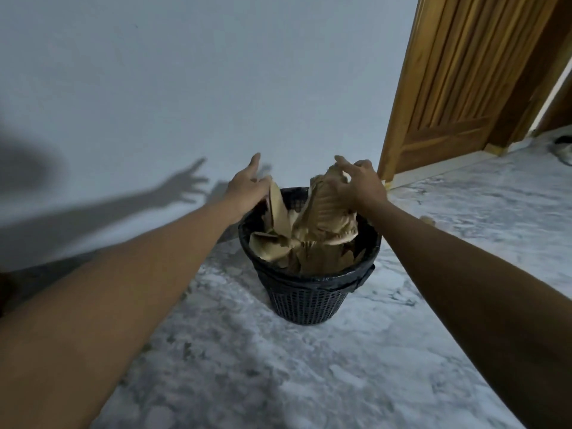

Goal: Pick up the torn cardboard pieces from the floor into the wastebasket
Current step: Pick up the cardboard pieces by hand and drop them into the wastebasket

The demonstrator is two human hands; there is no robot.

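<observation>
A black mesh wastebasket (309, 292) stands on the marble floor by the wall, stuffed with several torn brown cardboard pieces (312, 239) that stick up above its rim. My left hand (246, 187) hovers over the left rim with fingers spread, its palm against a tall upright piece (277, 205). My right hand (360, 184) is over the right rim, fingers curled on a crumpled corrugated piece (325, 196). One small cardboard scrap (428, 220) lies on the floor right of the basket, partly hidden behind my right forearm.
A pale wall rises right behind the basket. A wooden door (464, 88) stands open at the right, with its frame and a doorway beyond. Grey-white marble floor (278, 366) stretches toward me.
</observation>
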